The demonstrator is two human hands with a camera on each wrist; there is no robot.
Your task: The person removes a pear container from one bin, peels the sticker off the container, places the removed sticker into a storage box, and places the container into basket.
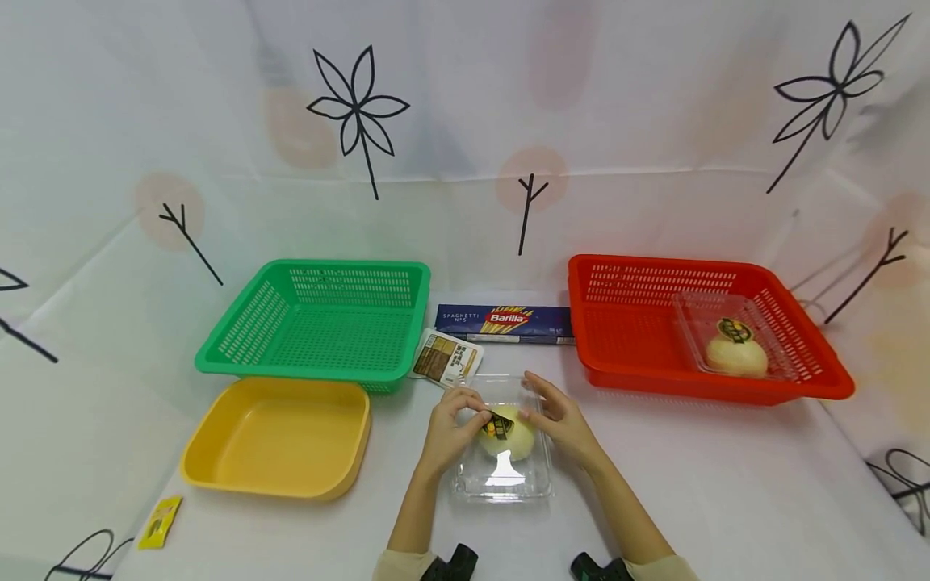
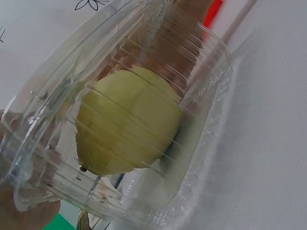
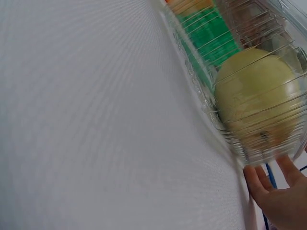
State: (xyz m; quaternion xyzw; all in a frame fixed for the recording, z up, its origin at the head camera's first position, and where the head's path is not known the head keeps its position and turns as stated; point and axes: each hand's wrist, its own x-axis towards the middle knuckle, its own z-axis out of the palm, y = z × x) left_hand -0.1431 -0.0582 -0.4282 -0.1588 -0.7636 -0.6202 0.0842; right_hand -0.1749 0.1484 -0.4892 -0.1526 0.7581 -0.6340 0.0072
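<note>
A clear plastic clamshell box stands on the white table with its lid down. Inside it sits a round, pale yellow-green fruit. Over the fruit, at the lid, is a black-and-yellow sticker. My left hand pinches the sticker's left edge between thumb and finger. On the box's far right side, my right hand rests with fairly straight, spread fingers. Those fingers touch the end of the box in the right wrist view. Most of my left hand's grip is blurred behind plastic in the left wrist view.
A red basket at the right holds a similar boxed, stickered fruit. At the left are a green basket, a yellow tub and a small yellow packet. Behind the box lie a spaghetti box and a flat labelled pack.
</note>
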